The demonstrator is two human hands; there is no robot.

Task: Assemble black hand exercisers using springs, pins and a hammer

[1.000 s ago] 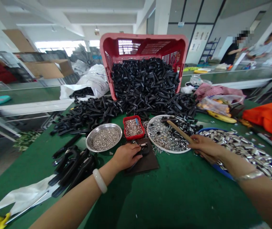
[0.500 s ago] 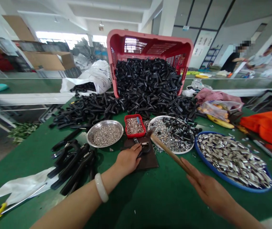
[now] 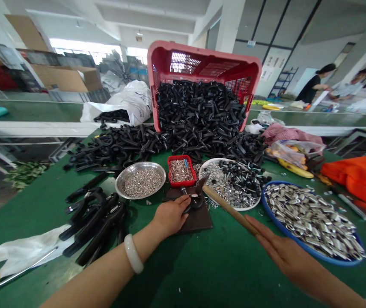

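Two bare hands meet over a dark brown square plate (image 3: 198, 222) lying on a green desk (image 3: 221, 273). The left hand (image 3: 170, 216), with a white bangle (image 3: 133, 253) on its wrist, reaches onto the plate from the left, its fingers closed on a black curved part (image 3: 197, 202) that carries a small silver coil. That part lies on the far half of the plate. The right hand (image 3: 274, 246), right of the plate and nearer the viewer, holds the end of a hammer (image 3: 226, 206) with a pale wooden handle and a dark head; its fingers stretch along the handle. The hammer head is close to the black curved part, but whether they touch cannot be told.

Just beyond the plate sits a small red rectangular tray (image 3: 182, 184) of tiny silver pieces. Beyond it to the left is a round shiny metal bowl (image 3: 120, 179) of small silver pieces. Beyond it to the right, a round white tray (image 3: 240, 208) holds silver hardware and black-headed bolts; farther right is an oval blue tray (image 3: 333, 259) heaped with silver metal pieces. Left of the plate, long black handles (image 3: 97, 218) lie stacked. Well beyond the plate, a large red plastic basket (image 3: 202, 50) rests on its side, with a heap of black parts (image 3: 202, 107) spilling toward the plate.
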